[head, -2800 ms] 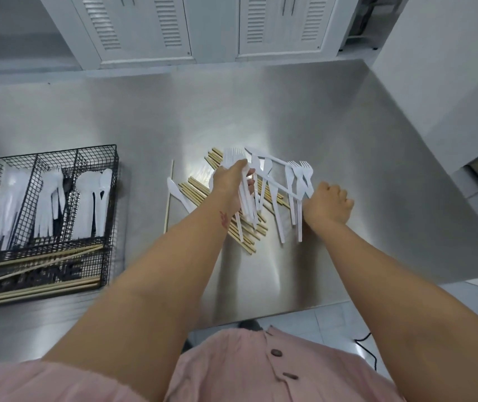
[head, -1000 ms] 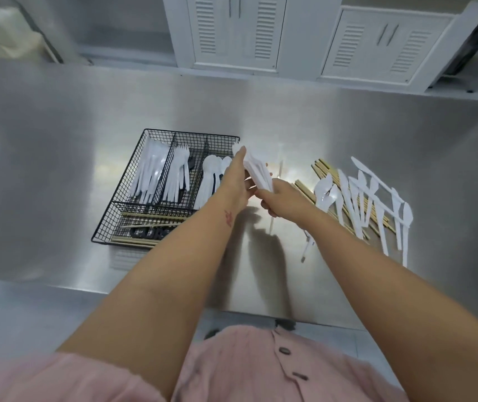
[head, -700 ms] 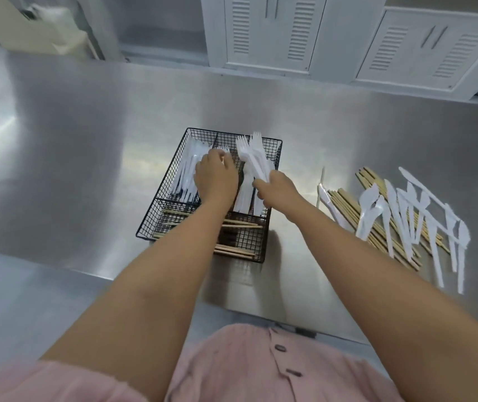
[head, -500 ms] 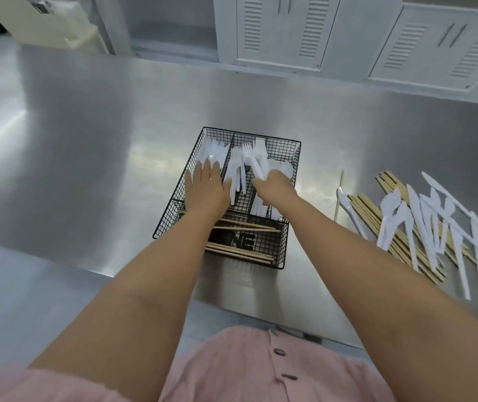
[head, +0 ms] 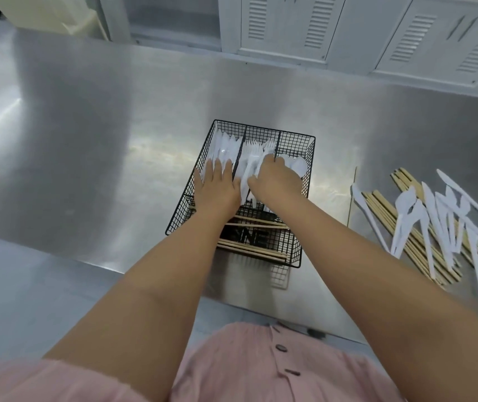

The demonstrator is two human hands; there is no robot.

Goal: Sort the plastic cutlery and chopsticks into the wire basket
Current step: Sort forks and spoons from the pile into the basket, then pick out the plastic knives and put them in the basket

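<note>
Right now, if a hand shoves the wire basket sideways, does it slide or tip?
Probably slides: the wire basket sits low and wide on the smooth steel table. Likely light, being open mesh holding only plastic cutlery and chopsticks. The contents may rattle and shift inside their compartments.

Partly hidden black lettering, perhaps "…NE", on the wire basket (head: 307, 169) front compartment.

head cam, looks fwd/down, near table (head: 144, 111)
</note>
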